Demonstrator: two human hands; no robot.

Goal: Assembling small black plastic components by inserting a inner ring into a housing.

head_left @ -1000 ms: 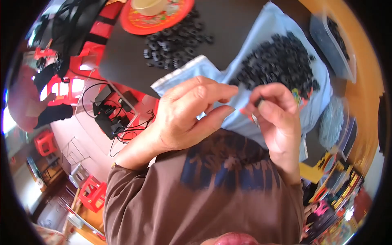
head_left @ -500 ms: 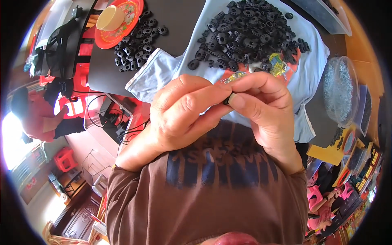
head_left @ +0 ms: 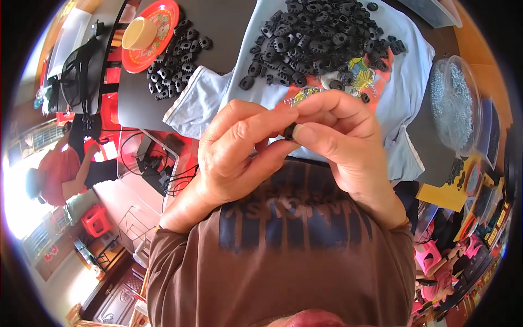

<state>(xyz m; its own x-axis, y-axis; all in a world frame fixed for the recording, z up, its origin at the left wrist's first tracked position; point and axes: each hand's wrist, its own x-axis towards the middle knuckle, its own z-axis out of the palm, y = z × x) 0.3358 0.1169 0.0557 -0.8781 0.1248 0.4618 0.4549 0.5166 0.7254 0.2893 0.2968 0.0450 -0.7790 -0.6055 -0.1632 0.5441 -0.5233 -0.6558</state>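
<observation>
My left hand [head_left: 231,150] and my right hand [head_left: 346,144] meet in front of my chest. Both pinch one small black plastic cord lock [head_left: 290,131] between thumbs and fingertips, which cover most of it. Just beyond them lies a light blue T-shirt [head_left: 417,65] spread over the table. It bears a big heap of similar black cord-lock pieces [head_left: 310,46]. Some tiny silvery springs [head_left: 305,95] lie on the shirt's print, close to my fingertips.
Left of the shirt, a smaller group of black pieces [head_left: 177,65] lies by a red plate [head_left: 166,22] holding a cream cup [head_left: 139,34]. A clear round tub [head_left: 475,109] of silvery springs stands right. Cables [head_left: 177,188] hang at left; other people [head_left: 62,169] are farther off.
Both hands have shifted slightly left in the picture, still pinching the piece; more of it shows now. The table and its heaps appear a little farther left and up.
</observation>
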